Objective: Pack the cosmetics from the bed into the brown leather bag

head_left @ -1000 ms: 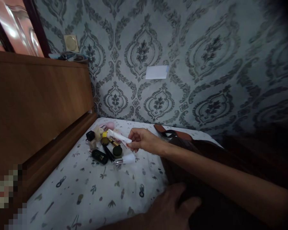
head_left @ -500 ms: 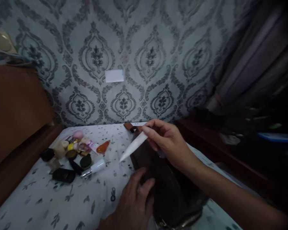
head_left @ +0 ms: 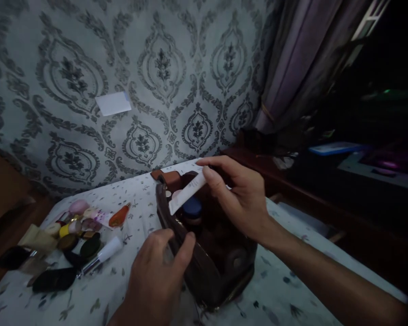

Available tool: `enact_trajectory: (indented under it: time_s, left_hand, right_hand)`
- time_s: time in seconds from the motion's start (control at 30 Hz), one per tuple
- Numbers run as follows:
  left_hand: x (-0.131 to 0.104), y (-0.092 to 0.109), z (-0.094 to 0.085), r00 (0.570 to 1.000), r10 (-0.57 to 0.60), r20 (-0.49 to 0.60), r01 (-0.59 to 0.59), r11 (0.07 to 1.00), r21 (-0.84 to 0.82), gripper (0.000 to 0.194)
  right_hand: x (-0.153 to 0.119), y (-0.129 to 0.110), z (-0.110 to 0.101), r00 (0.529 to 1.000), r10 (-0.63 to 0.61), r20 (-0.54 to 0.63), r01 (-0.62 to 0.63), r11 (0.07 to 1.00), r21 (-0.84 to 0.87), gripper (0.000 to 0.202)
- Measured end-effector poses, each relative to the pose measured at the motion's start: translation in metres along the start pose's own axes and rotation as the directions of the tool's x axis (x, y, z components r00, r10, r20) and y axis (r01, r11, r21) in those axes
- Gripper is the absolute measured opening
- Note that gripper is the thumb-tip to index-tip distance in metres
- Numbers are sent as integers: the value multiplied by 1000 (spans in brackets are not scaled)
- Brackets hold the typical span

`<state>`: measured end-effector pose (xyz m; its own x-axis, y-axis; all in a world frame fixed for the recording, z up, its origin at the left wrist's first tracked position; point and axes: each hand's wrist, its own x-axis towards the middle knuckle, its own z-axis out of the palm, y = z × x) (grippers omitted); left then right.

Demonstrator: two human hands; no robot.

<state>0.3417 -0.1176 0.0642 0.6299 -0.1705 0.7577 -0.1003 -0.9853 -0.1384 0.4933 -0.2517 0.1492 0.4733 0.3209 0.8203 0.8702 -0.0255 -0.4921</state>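
White tube (head_left: 188, 193) has swung over the open bag (head_left: 209, 277), pinched in your right grip (head_left: 244, 198); your left grip (head_left: 154, 267) meets its side, probably steadying it; can't tell if clasped.

The person's right hand (head_left: 240, 194) is bare, with slim fingers and a short thumbnail showing; a narrow wrist leads into a slender forearm (head_left: 316, 265), also bare, widening toward the elbow. The left hand (head_left: 154, 267) is bare too, its outline slightly blurred.
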Motion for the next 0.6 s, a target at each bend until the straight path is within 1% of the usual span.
enact_trajectory:
  time_s: [0.1, 0.17, 0.2, 0.27, 0.33, 0.43, 0.53, 0.6]
  left_hand:
    - [-12, -5, 1, 998, -48, 34, 47, 998, 30, 48]
    - [-17, -8, 2, 995, -51, 87, 48, 998, 35, 50]
    - [-18, -8, 2, 994, -44, 104, 41, 999, 35, 52]
    - [-18, -8, 2, 995, -37, 92, 34, 999, 39, 52]
    - [-15, -5, 3, 997, -22, 71, 19, 999, 41, 48]
    - [-12, 0, 3, 997, -53, 59, 51, 998, 31, 43]
    - [-12, 6, 3, 987, -142, 70, 141, 990, 12, 44]
    - [-14, 8, 3, 982, -174, 71, 174, 985, 7, 42]
  right_hand:
    - [-1, 7, 0, 988, -153, 21, 153, 988, -20, 18]
    - [-2, 11, 0, 975, -219, 30, 220, 975, -17, 17]
    - [-2, 13, 1, 973, -225, 46, 225, 974, -5, 17]
    - [-3, 15, 2, 972, -211, 99, 209, 977, 35, 17]
    - [-5, 18, 5, 961, -211, 180, 201, 977, 70, 17]
    - [-8, 19, 13, 917, -224, 331, 221, 974, 47, 19]
    - [-10, 19, 23, 852, -194, 486, 251, 967, -53, 16]
    - [-12, 17, 29, 804, -163, 572, 273, 956, -111, 11]
